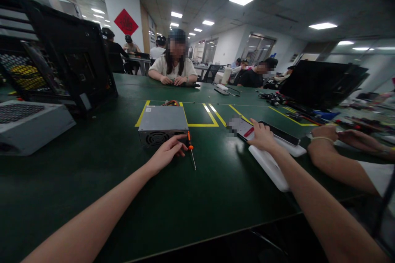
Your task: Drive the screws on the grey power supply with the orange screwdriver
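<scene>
Left hand [168, 152]: at the near right corner of a grey metal box [163, 117] with a round fan grille on the near face, set on the green worktop [191, 205]. Beside the fingers: orange-and-black screwdriver [191, 147], handle close against the right side of the box, slim shaft pointing near and slightly right. Left grip: fingers half curled; around the handle or merely next to it, impossible to tell.

Right hand [262, 136]: over a phone [239, 126], screen lit with a red patch, far left end blurred. Right grip: fingers spread across the near right part; hold on the phone, or only contact, unclear. Just near and right: long white object [270, 168]. Just right and far: black-topped slab [280, 132].

Around the grey box: yellow tape lines [202, 125], coloured cables [172, 102] at the far edge. Left: black computer case [100, 74], upright, with a second grey box [37, 133] near it. Right, far: black panel [317, 80], tilted. Right, near: co-worker's hand [324, 132]. Far side: another co-worker [191, 70], seated, hands together at the worktop.
</scene>
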Motion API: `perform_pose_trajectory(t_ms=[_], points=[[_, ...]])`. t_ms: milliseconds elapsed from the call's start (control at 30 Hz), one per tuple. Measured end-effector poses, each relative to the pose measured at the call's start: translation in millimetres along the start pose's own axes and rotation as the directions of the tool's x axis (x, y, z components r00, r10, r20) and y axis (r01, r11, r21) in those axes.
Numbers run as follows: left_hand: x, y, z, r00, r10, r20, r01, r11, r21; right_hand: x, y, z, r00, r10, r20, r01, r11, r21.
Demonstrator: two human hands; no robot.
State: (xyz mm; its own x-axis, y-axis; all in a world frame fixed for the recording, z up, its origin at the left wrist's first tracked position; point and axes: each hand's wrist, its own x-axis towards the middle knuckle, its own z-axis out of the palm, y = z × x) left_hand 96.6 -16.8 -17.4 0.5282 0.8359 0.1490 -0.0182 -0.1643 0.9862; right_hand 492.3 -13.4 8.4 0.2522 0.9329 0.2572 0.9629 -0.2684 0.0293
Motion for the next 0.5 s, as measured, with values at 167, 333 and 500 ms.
perform_pose_trajectory(t_ms=[167, 333, 500], points=[[-0.2, 0.2, -0.6, 1.0, -0.009, 0.006, 0.008, 1.0, 0.011, 1.8, 1.9, 0.7, 1.0, 0.007, 0.014, -0.008, 1.0, 0.008], [0.0, -1.0, -1.0, 1.0, 0.004, 0.01, -0.004, 1.0, 0.014, 1.2, 6.7, 2.4, 0.993, 0.061, 0.101, -0.07, 0.993, 0.092], [0.6, -2.5, -0.8, 1.0, 0.008, 0.002, -0.008, 1.0, 0.007, -5.5, 9.7, -2.3, 0.979, 0.122, 0.164, -0.157, 0.964, 0.216]])
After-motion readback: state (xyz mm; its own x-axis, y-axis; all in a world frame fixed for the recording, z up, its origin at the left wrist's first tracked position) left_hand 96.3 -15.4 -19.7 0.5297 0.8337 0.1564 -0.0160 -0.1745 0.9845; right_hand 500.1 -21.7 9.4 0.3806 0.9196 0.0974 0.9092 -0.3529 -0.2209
